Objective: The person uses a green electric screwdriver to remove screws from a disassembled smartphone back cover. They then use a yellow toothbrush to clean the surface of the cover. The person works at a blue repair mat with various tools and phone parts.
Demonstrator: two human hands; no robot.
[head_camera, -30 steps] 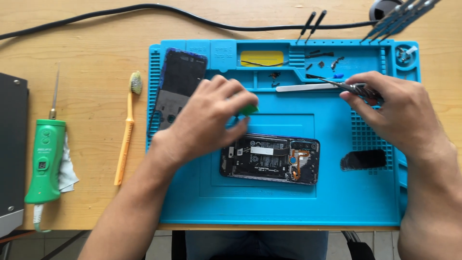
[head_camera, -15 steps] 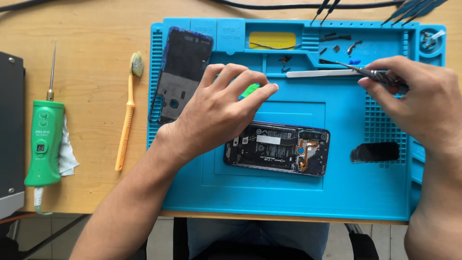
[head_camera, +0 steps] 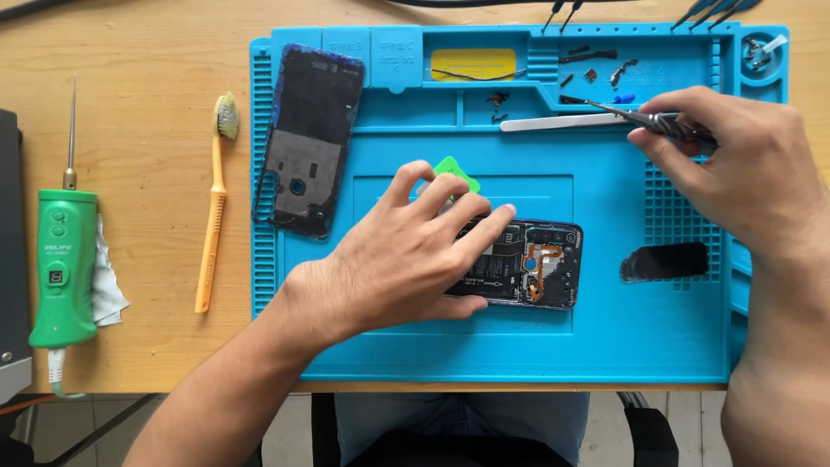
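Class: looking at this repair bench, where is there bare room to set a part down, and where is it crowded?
Bare mat lies below the opened phone, and bare table between the green tool and the toothbrush. The top trays are crowded with small parts near the right hand and its tweezers.

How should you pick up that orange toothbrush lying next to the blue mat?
Probably by the middle of its long handle, pinching the two narrow sides from above. The orange toothbrush lies flat on the wooden table, bristles at the far end, with bare wood on its left. The blue mat sits close on its right, so come straight down.
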